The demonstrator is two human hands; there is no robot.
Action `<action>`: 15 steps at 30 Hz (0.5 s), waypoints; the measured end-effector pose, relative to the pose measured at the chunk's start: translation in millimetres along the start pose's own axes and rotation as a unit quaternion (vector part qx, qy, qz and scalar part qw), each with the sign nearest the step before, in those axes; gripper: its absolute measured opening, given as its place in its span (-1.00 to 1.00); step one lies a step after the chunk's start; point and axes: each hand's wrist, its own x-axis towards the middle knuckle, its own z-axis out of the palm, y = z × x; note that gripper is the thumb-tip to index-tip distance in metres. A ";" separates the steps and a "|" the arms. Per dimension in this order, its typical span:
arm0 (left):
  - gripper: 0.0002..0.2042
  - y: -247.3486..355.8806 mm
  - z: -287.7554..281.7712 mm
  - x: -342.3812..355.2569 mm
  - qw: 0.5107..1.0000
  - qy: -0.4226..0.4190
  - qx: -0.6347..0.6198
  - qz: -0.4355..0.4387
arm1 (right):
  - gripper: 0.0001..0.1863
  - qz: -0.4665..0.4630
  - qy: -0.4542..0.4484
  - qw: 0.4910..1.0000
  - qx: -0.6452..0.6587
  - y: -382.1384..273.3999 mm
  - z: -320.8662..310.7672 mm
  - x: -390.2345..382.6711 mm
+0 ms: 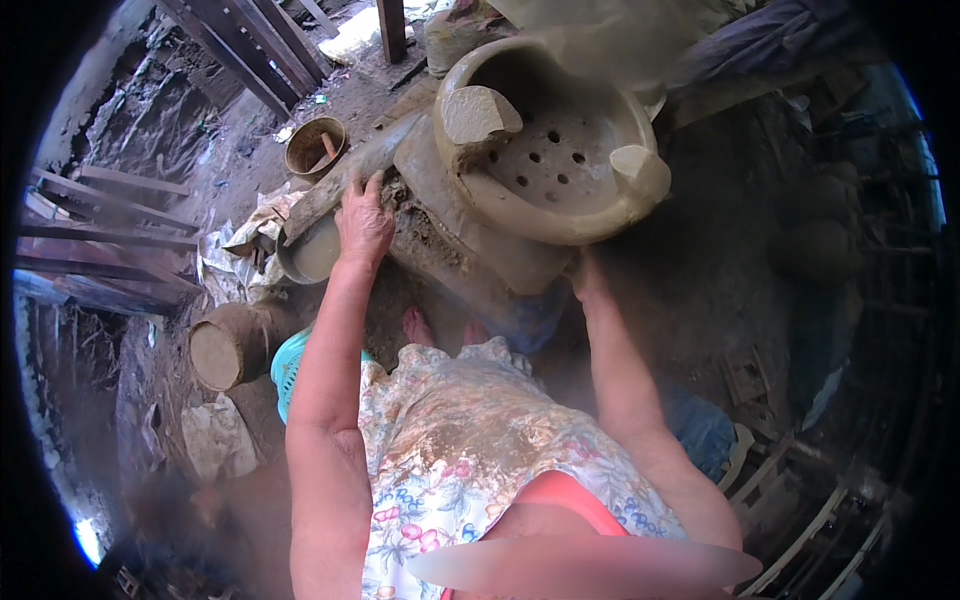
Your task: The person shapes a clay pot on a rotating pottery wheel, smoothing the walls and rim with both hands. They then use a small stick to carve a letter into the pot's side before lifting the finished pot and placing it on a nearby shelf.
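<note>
A wet clay pot (580, 215) with a perforated inner floor and raised rim lugs rests tilted on a flat slab (510, 265) over a mud-covered bench (430, 245). My left hand (365, 220) touches the bench beside a long board (320, 195), left of the pot, its fingers bent and apart over crumbly clay. Below the pot's right side, my right hand (590, 275) reaches to the slab's right edge; its fingertips are hidden or blurred.
A bucket (300, 150) and a basin (305, 255) sit left of the bench. A clay cylinder (215, 355) and a turquoise plastic item (285, 375) are lower left. Wooden slats (110, 230) line the left; more timber (760, 470) lies lower right.
</note>
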 end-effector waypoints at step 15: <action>-0.33 137.1 -77.2 54.2 0.979 -0.188 -0.051 -0.065 | -0.20 -0.006 -0.010 0.998 -0.061 11.1 36.9 -37.8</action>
